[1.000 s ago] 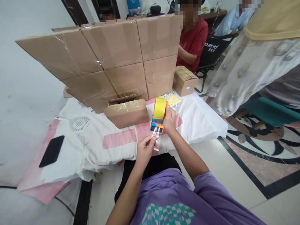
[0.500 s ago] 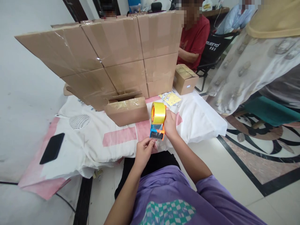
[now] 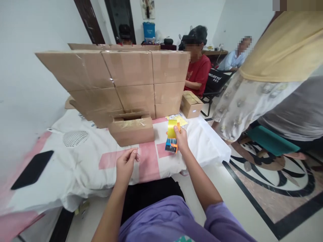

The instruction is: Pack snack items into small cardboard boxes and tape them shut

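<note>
Over the near edge of a cloth-covered table [image 3: 91,179], a person's right hand [image 3: 181,138] grips an orange-and-blue tape dispenser [image 3: 172,130] with a yellow roll. Their left hand [image 3: 127,164], well apart from it, has thumb and fingertips pinched together; whether tape lies between them cannot be told. Just beyond, left of the dispenser, sits a small cardboard box [image 3: 132,131], its top gaping, before a wall of taped cartons [image 3: 131,69]. Farther right stands another carton [image 3: 192,105], near a co-worker in a red shirt [image 3: 203,72]. At far left lie a white perforated paddle [image 3: 75,138] and a flat black device [image 3: 32,169].
</note>
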A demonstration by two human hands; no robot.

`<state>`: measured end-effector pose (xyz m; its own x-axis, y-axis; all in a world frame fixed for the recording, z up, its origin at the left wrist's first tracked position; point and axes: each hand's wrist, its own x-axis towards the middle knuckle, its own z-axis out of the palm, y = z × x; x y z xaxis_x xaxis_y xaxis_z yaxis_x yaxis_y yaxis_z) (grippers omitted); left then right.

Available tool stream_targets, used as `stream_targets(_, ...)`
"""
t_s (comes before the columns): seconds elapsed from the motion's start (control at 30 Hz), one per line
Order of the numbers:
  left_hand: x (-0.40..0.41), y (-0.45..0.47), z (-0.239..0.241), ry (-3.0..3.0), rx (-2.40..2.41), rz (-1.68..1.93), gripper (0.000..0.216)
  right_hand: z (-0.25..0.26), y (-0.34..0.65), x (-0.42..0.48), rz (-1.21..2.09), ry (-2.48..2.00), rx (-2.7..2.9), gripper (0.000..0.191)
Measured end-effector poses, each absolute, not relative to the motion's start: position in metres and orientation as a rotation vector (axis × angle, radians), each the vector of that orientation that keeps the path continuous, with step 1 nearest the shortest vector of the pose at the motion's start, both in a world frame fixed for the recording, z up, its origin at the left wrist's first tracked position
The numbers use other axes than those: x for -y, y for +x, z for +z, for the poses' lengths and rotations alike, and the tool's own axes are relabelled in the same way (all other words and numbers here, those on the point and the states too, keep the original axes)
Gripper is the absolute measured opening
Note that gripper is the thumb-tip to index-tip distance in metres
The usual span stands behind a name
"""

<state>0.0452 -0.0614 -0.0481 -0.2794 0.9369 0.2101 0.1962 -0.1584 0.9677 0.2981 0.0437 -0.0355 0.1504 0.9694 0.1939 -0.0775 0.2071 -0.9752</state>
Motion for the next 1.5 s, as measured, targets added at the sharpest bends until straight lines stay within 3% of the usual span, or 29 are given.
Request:
stream_targets(0.3, 0.048, 0.037, -0.026, 1.32, -1.464, 1.585, 0.044, -0.083, 0.305, -0.068, 1.04, -1.221, 1.092, 0.051)
stream_targets(0.43, 0.05, 0.037, -0.024, 1.297, -1.458, 1.607, 0.052, -0.063, 0.318, -0.051, 0.561, -1.406, 1.035, 0.053)
stream_targets(0.53, 0.051, 0.038, -0.026, 1.286, -1.455, 1.592, 0.056, -0.033, 0.298, -0.028, 0.326, -1.268, 1.288, 0.034)
stream_targets(0.6, 0.052, 0.04, -0.027, 1.302, -1.438, 1.585, 0.054, -0.012, 0.27, -0.014, 0.459, -1.067, 1.559, 0.019)
stream_targets(0.77, 0.056, 0.046, -0.032, 1.373, -1.352, 1.567, 0.052, 0.017, 0.209, -0.003, 0.673, -0.896, 1.876, 0.006)
stream_targets(0.97, 0.036, 0.031, -0.032, 1.373, -1.495, 1.644, 0.051, 0.022, 0.216, -0.002, 0.588, -0.879, 1.768, 0.012)
stream_targets(1.13, -0.026, 0.001, -0.009, 1.94, -1.912, 1.708, 0.033, 0.035, 0.234, -0.012, 0.685, -0.906, 1.662, 0.009)
stream_targets(1.37, -0.083, -0.02, 0.014, 2.232, -2.123, 1.109, 0.058, 0.062, 0.239, -0.034, 0.67, -0.909, 1.799, 0.008)
stream_targets(1.5, -0.074, -0.023, 0.003, 2.244, -2.065, 0.975, 0.041, 0.084, 0.235, -0.037, 0.724, -0.763, 1.971, 0.009)
